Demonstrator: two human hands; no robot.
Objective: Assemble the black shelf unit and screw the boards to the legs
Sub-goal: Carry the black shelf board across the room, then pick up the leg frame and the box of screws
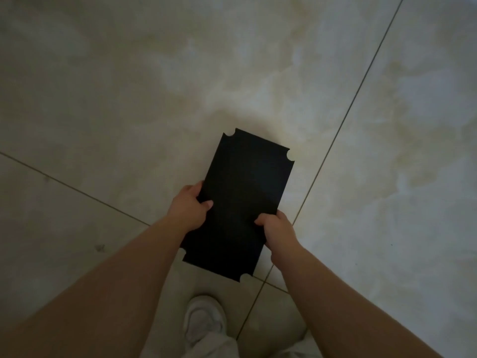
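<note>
Down over the tiled floor (103, 104) is where everything's at right now. I've got one black shelf board (240, 202) held out in front of me, a flat rectangle with a little rounded notch cut into each corner. It's up off the ground as far as I can tell, with its long side running away from me and tilted a bit to the right.

My left hand (192, 208) grips the left long edge about halfway along, thumb curled over the top face and the other fingers wrapped under where I can't see them. My right hand (277, 232) grips the right long edge a little closer to me, thumb on top too, fingers tucked underneath. So both hands are closed on the board, one on each side, and both forearms are stretched out toward it.

Lighting is pretty dim, so the board just reads as a solid black shape, and I can't make out any holes or hardware on it.

Below the board's near end there's my white sneaker (204, 321) on the floor, with a light-coloured trouser leg (206, 347) bunched over it. Dark grout lines (343, 125) cross the pale marbled tiles, one running diagonally just right of the board.
</note>
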